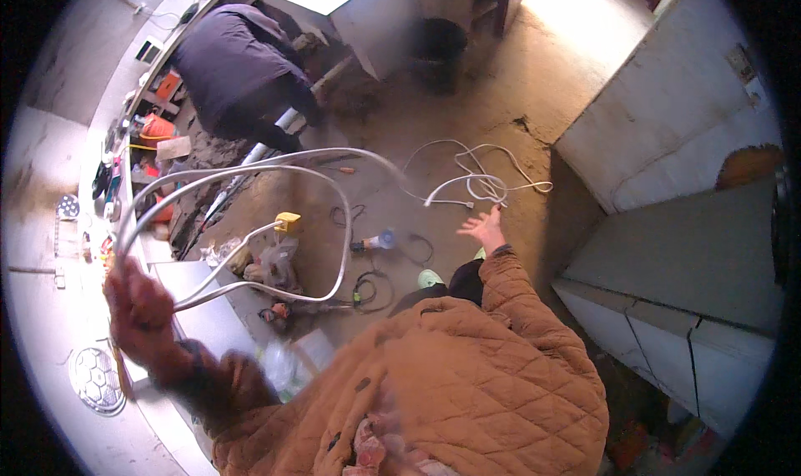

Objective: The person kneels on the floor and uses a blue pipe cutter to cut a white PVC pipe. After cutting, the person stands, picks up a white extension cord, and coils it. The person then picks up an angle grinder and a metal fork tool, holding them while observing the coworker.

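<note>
Raised at the left, my left hand [141, 313] is closed around a white cable [341, 226] that hangs in wide loops. A yellow plug [288, 221] dangles from one end of it, above the floor. My right hand [485, 227] is out in front of me, palm up and fingers spread. Just beyond its fingertips lie loose white cable coils [488, 185]; whether a finger touches them I cannot tell. A small white connector [469, 205] ends one of these strands.
Another person [238, 75] bends over by the wall counter at upper left. An angle grinder [375, 241] with a dark cord, an orange-and-black tool [275, 312] and plastic bags [278, 260] lie on the floor. A black bucket [438, 50] stands ahead; a grey-topped cabinet [676, 257] is at right.
</note>
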`<state>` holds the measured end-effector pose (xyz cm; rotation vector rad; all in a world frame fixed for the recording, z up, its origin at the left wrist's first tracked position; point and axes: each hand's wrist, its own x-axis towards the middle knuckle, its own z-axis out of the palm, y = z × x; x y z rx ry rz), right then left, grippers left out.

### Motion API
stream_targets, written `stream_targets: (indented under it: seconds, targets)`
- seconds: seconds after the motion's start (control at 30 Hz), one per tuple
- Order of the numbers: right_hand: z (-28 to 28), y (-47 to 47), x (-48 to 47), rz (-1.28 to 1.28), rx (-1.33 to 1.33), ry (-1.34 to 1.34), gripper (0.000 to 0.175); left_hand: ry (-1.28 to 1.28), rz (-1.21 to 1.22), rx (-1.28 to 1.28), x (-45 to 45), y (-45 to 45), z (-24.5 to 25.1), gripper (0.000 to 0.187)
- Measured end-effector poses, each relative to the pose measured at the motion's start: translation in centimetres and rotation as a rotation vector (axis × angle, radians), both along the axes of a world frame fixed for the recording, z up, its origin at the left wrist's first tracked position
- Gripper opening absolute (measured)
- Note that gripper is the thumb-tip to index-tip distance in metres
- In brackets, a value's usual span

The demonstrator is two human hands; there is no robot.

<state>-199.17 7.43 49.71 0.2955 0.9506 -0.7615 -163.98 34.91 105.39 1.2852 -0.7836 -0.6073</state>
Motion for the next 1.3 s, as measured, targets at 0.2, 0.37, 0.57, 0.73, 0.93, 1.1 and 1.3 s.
stream_targets:
  seconds: [0.2,0.37,0.57,0.73,0.93,1.1,1.3]
  targets:
    - [3.1,-4.0,5.9,-0.495,0.083,-0.657,0.087,-0.006,0.031,-0.216,2.0,7.4,6.3,0.035]
    - [-2.4,-10.1,-1.5,-0.349,0.03,-0.592,0.03,0.165,0.364,-0.097,7.6,11.9,3.5,0.034]
    - [8.7,-4.6,4.9,0.242,-0.758,0.673,0.016,0.28,0.143,0.429,10.0,5.7,-12.7,0.017]
    - [21.3,7.8,11.9,0.569,-1.535,0.713,0.017,0.31,-0.286,0.634,1.0,-5.8,-22.8,0.031]
    - [25.0,14.5,13.3,0.894,-1.663,0.627,0.02,0.748,-0.395,0.668,-4.5,-12.7,-24.2,0.037]
    - [26.4,13.5,11.3,0.825,-1.894,0.621,0.022,0.74,-0.482,0.65,-6.4,-14.9,-23.5,0.04]
    - [19.4,7.7,1.8,0.159,-1.022,0.468,0.025,0.36,-0.401,0.617,-6.6,-13.7,-15.4,0.016]
